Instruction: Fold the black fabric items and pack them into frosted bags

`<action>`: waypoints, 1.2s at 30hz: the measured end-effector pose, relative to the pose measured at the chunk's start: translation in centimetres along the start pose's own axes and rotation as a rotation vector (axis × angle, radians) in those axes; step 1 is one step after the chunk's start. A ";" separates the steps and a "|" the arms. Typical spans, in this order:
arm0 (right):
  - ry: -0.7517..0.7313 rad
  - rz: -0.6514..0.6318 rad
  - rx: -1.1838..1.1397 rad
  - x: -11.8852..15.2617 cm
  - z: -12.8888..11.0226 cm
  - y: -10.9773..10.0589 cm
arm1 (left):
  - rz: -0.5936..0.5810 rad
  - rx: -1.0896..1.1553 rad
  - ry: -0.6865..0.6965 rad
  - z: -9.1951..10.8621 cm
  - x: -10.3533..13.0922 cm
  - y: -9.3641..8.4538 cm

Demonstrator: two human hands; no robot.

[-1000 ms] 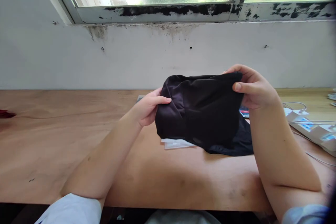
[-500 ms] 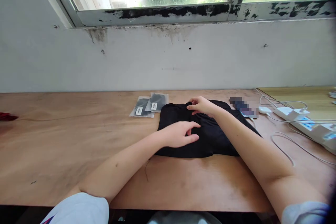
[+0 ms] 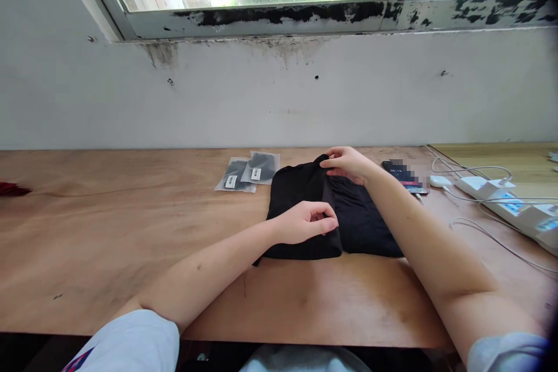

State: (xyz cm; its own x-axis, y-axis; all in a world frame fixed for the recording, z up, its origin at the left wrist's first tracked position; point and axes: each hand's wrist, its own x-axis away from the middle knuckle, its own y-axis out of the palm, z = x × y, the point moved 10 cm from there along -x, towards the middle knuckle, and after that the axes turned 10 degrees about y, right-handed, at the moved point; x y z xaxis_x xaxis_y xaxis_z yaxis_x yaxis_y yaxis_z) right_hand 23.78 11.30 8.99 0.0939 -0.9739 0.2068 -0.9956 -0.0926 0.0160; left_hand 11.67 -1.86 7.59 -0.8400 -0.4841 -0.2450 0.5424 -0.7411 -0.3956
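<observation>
A black cloth garment (image 3: 296, 186) lies on the wooden table, with one part folded over a smoother dark part at its right. My right hand (image 3: 344, 164) pinches the garment's upper edge and lifts it a little. Lower down, my left hand (image 3: 307, 222) rests over the garment with thumb and forefinger closed on its fold. Two flat translucent packets with white labels, the left packet (image 3: 232, 175) and the right packet (image 3: 261, 167), overlap just beyond the garment's upper left corner.
Right of the garment lies a phone (image 3: 403, 177) with a cable. Farther right are a white charger (image 3: 440, 182), a white power strip (image 3: 501, 197) and loose cables. A dark red item (image 3: 13, 189) sits at the table's far left. Behind is a wall with a window.
My right hand has moved slightly up and right, raising the garment's upper edge. My left thumb and forefinger have closed on the fold. The garment's right part now shows flatter and separate.
</observation>
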 end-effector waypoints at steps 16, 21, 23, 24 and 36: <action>-0.155 0.432 0.896 -2.8 3.8 2.4 | -0.161 -1.102 -0.651 -3.0 5.4 -12.8; -0.014 0.413 1.080 -4.9 6.7 2.2 | -0.038 -1.085 -0.326 -5.8 2.3 -6.1; -0.023 0.380 1.060 -5.3 6.8 2.6 | -0.072 -1.002 -0.369 -8.3 2.4 -4.1; -0.032 0.363 1.023 -5.4 6.8 2.8 | -0.066 -0.982 -0.369 -8.9 2.5 -3.7; 0.119 -0.087 -0.369 -3.6 4.9 2.2 | 0.118 -1.039 -0.311 -6.8 2.4 -4.6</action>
State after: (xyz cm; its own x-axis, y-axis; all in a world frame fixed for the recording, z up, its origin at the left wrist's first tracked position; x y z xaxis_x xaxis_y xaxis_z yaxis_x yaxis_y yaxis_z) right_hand 21.31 13.55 3.47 0.1983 -0.9327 0.3012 -0.9204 -0.0716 0.3843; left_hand 7.06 3.59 2.78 -0.6648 -0.7311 -0.1535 0.2232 0.0018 -0.9748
